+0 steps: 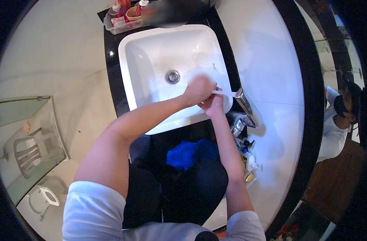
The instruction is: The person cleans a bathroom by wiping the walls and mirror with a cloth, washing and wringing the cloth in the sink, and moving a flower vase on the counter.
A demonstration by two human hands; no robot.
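water stream (224, 93): running from faucet (247, 107) onto the hands | left hand (199, 90): over right hand (213, 105), both together; finger closure and any held item unclear | sink (151, 86): beneath, drain (172, 76) beyond the hands | basket (125, 27): past sink's far edge, holding bottles

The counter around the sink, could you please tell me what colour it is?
The counter is glossy black, seen best in the head view.
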